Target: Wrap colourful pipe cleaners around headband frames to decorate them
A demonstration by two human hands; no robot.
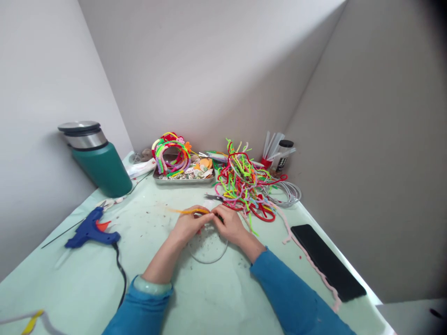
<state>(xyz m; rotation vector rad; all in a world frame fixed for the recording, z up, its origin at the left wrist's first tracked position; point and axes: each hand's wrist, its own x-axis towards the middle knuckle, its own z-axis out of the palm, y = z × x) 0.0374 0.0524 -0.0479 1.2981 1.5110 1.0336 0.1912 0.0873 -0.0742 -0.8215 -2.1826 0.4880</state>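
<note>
While both hands meet at table centre, the left hand (188,225) and right hand (231,224) pinch 1 orange pipe cleaner (186,211), its loose end trailing toward 9 o'clock, over 1 clear wire hoop (209,253) lying flat under the wrists. At 1 o'clock, just beside: 1 heap of mixed pipe cleaners (244,184), too tangled to count. At 12: 1 metal tray (183,180) w/ wrapped headbands. At 9: 1 blue glue gun (91,229). At 10: 1 green flask (98,158). At 4: 1 black phone (328,260). 1 pink strand runs alongside it.
</note>
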